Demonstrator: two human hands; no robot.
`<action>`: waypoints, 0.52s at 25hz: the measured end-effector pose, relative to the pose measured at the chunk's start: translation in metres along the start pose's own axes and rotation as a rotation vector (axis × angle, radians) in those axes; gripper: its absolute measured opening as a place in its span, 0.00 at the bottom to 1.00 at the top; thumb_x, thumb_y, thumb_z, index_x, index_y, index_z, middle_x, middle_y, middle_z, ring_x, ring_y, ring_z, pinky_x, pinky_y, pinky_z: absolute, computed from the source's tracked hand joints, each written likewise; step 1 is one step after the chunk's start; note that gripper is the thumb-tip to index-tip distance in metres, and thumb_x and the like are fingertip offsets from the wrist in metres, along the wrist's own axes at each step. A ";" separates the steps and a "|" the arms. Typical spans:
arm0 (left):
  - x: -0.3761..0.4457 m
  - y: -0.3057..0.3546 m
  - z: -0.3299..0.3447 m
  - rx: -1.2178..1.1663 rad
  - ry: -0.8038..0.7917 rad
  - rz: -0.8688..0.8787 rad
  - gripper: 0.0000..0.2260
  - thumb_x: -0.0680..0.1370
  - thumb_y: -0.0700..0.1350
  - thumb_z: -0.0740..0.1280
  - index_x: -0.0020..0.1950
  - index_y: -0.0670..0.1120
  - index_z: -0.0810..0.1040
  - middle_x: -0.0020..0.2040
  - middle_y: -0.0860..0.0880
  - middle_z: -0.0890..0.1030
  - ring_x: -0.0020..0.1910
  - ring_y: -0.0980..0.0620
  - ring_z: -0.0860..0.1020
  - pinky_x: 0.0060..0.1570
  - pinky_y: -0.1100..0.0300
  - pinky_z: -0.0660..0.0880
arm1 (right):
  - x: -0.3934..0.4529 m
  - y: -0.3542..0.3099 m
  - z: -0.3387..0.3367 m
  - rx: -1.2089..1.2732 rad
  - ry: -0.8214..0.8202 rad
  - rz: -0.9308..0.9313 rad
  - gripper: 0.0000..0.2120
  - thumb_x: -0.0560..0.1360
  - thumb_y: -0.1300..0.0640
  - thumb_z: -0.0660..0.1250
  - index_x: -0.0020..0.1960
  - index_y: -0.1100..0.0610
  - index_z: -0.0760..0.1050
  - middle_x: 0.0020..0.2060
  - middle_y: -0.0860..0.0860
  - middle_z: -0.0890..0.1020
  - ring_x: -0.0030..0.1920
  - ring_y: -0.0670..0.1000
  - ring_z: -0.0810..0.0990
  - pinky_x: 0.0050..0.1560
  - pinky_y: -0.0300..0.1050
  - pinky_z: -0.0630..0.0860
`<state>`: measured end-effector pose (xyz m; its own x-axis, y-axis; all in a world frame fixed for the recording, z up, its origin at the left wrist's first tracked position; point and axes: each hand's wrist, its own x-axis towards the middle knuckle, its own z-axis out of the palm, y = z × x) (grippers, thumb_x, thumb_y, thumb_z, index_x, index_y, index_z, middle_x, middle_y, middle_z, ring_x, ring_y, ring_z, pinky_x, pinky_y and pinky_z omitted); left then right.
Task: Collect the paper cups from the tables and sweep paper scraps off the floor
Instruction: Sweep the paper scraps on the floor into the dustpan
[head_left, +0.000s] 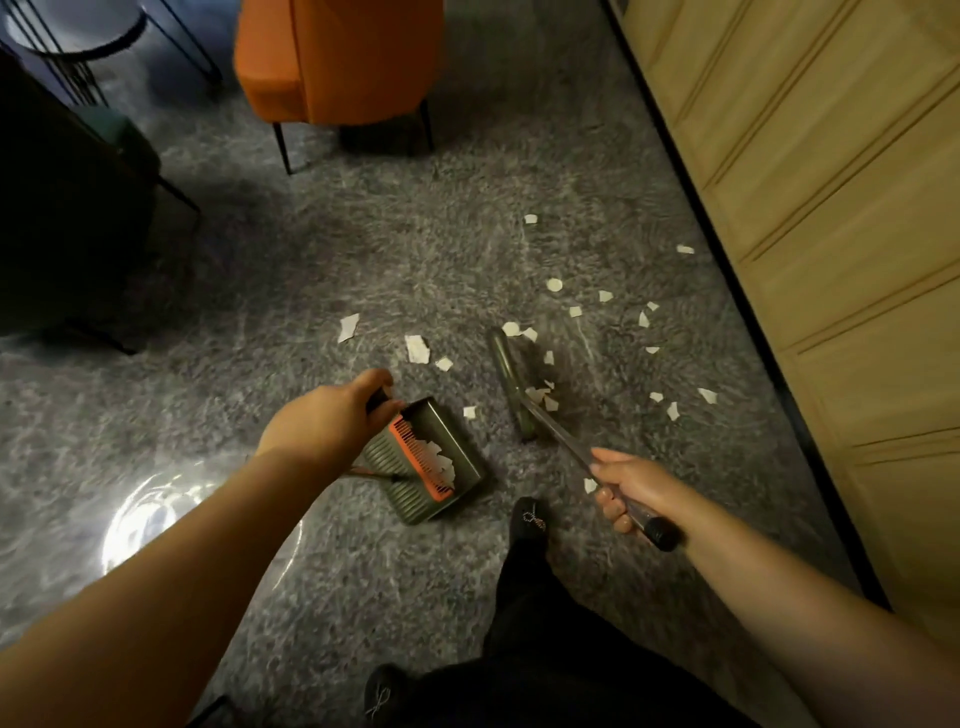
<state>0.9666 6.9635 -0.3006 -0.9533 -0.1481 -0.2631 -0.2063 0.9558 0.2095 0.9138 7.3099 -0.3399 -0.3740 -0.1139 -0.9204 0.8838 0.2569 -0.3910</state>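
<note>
The right grip (631, 496) is curling its fingers around the broom handle (582, 457), near the black end cap, and the left grip (332, 415) is closing around the dark handle of the green dustpan (431, 467). The dustpan is lying on the grey floor (363, 260), and some white paper pieces are sitting inside it beside its orange comb (418, 460). The broom head (511, 382) is resting on the floor to the right of the dustpan, with a few scraps touching it. More paper scraps (602, 312) are lying scattered beyond the dustpan and to its right, toward the wooden wall (831, 208). An orange chair (343, 57) is standing far beyond the dustpan.
</note>
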 end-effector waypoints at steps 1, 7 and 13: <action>0.017 0.010 -0.001 0.007 -0.011 -0.011 0.19 0.79 0.64 0.55 0.66 0.58 0.67 0.46 0.48 0.81 0.38 0.47 0.78 0.31 0.59 0.67 | 0.009 -0.013 -0.018 0.003 0.019 0.010 0.25 0.82 0.60 0.56 0.77 0.49 0.55 0.24 0.53 0.69 0.16 0.45 0.66 0.18 0.33 0.64; 0.103 0.047 -0.003 0.050 -0.071 -0.049 0.19 0.77 0.67 0.54 0.63 0.60 0.67 0.46 0.49 0.81 0.37 0.49 0.76 0.32 0.58 0.70 | 0.062 -0.086 -0.110 -0.024 0.127 0.048 0.22 0.83 0.60 0.55 0.75 0.50 0.57 0.25 0.54 0.69 0.16 0.46 0.67 0.19 0.33 0.64; 0.154 0.058 -0.007 0.064 -0.092 -0.063 0.20 0.76 0.68 0.53 0.63 0.60 0.68 0.41 0.52 0.78 0.35 0.52 0.75 0.29 0.60 0.68 | 0.110 -0.139 -0.132 -0.100 0.163 0.060 0.14 0.83 0.61 0.53 0.67 0.55 0.66 0.28 0.54 0.68 0.16 0.45 0.67 0.18 0.31 0.63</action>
<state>0.8065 6.9944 -0.3220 -0.9139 -0.1870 -0.3602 -0.2479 0.9600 0.1304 0.7125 7.3878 -0.3878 -0.3696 0.0590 -0.9273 0.8765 0.3534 -0.3269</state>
